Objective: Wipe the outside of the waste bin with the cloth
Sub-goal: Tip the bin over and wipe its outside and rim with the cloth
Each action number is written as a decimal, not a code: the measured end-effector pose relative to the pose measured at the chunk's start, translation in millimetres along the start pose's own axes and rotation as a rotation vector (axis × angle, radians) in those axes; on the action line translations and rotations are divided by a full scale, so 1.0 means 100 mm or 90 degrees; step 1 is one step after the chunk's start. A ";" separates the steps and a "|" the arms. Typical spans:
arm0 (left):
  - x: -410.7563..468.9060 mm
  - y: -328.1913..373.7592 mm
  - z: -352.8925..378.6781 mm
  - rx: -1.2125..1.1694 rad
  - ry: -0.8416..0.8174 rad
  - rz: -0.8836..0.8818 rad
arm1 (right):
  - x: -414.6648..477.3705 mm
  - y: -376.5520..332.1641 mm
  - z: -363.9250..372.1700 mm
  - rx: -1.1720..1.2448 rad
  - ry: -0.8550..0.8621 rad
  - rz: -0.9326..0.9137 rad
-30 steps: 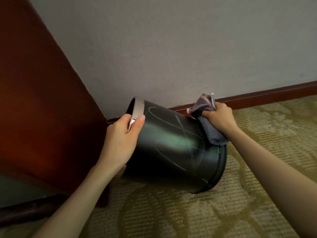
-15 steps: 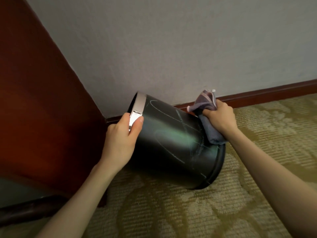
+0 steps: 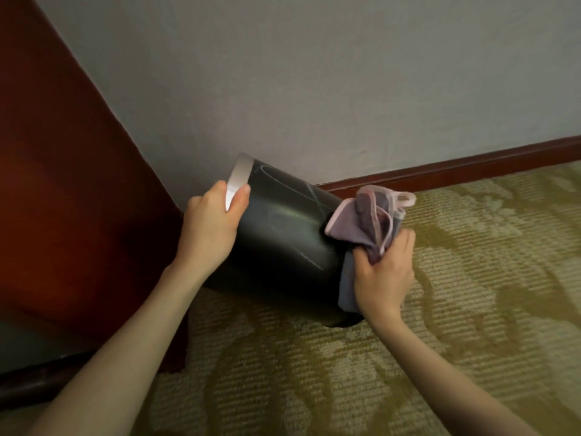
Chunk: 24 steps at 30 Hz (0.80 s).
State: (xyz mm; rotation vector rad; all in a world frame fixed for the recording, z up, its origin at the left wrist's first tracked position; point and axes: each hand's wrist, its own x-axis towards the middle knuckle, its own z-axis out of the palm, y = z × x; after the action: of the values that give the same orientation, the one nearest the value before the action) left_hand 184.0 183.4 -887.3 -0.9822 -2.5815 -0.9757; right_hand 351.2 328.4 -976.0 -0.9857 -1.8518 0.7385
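A black round waste bin (image 3: pixel 283 243) with a silver rim band lies tilted, its mouth pointing up and left, its base down on the carpet at the right. Faint chalk-like lines show on its side. My left hand (image 3: pixel 210 231) grips the rim, thumb over the silver band. My right hand (image 3: pixel 385 272) is closed on a bunched grey-purple cloth (image 3: pixel 371 221) with pink edging, pressed against the bin's base end. The bin's opening and far side are hidden.
A dark red wooden panel (image 3: pixel 72 184) stands close on the left. A grey wall (image 3: pixel 314 89) with a dark red skirting board (image 3: pixel 456 166) runs behind the bin. Patterned olive carpet (image 3: pixel 440 357) covers the floor.
The bin has tipped further toward the right and its mouth has risen. My right hand with the cloth has slid down from the upper side to the base end.
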 end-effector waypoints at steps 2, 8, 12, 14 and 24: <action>0.06 0.08 0.03 0.014 -0.006 -0.002 | -0.09 0.06 -0.02 0.035 0.004 0.028; 0.24 0.26 0.11 0.048 -0.034 -0.019 | -0.13 0.21 -0.03 0.042 -0.007 0.041; 0.22 0.35 0.13 0.038 -0.024 0.010 | 0.01 0.29 -0.03 -0.011 -0.008 0.031; 0.17 0.37 0.13 0.030 -0.015 0.028 | 0.11 0.31 -0.03 -0.027 -0.004 0.022; -0.07 0.36 0.06 -0.039 -0.003 0.130 | 0.62 0.37 -0.08 -0.030 -0.046 0.068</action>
State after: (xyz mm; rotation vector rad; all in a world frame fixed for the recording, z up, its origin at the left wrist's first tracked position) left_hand 212.7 203.6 -876.4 -1.2362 -2.4100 -1.0020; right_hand 352.2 400.9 -975.5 -1.1092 -1.8978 0.8070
